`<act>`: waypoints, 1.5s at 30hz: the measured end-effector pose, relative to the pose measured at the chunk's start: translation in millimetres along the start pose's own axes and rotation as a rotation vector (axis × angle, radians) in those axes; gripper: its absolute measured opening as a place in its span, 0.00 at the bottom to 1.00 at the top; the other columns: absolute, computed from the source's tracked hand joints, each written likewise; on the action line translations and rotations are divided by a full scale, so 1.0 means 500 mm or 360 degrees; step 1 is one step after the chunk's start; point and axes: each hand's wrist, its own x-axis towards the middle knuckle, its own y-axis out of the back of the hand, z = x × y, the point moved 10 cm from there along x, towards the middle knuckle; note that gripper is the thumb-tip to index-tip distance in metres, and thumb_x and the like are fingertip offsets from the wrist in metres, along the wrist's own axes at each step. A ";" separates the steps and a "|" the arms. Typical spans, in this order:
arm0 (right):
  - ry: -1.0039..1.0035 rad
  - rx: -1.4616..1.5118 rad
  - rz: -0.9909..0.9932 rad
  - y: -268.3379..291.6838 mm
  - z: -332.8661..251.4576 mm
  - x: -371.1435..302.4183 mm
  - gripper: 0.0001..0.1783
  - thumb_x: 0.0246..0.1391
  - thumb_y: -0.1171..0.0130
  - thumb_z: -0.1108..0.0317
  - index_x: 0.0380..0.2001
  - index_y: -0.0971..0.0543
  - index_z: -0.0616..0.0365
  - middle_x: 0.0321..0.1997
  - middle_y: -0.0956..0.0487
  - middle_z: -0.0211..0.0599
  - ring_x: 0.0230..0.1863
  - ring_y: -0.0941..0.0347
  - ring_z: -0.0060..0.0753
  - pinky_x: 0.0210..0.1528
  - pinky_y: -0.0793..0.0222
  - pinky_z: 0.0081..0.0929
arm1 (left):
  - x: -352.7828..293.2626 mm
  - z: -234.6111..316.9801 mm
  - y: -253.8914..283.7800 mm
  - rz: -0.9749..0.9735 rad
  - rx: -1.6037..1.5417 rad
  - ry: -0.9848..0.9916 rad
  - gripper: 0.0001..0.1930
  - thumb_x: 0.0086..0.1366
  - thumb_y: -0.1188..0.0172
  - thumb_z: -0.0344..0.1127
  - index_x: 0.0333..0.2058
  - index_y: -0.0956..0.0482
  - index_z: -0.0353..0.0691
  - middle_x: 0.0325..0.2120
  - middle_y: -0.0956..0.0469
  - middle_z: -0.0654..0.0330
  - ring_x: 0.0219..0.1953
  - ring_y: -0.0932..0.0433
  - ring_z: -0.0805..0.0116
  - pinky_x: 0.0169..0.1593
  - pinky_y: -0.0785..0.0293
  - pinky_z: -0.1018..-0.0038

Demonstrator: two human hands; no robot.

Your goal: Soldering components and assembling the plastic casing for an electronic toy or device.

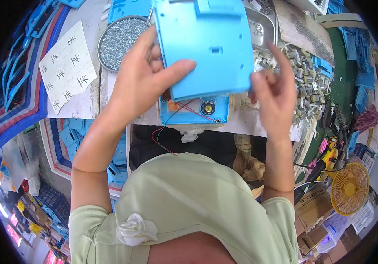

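A light blue plastic cover is raised over the bench, tilted, with a small rectangular slot and several small holes. My left hand grips its left side, thumb on the near face and fingers curled at the edge. At the right edge, my right hand has its thumb and bent fingers against the cover, the index finger pointing up. Beneath lies an open blue plastic housing, partly hidden by the cover. It contains a round black speaker and red wires; thin wires hang over its front edge.
A round metal tray of small screws stands left, beside a marked paper sheet. On the right are a metal tray and a heap of small grey-and-white parts. A yellow fan stands lower right. Blue plastic pieces fill a striped bag at left.
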 end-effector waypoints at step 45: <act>0.0491 -0.2115 -0.1125 -0.162 -0.072 -0.029 0.30 0.57 0.35 0.52 0.53 0.19 0.69 0.13 0.24 0.42 0.17 0.24 0.48 0.24 0.28 0.40 | -0.045 -0.026 0.208 0.0432 0.1268 -0.0337 0.14 0.60 0.30 0.33 0.46 0.14 0.43 0.26 0.24 0.62 0.30 0.25 0.64 0.37 0.29 0.68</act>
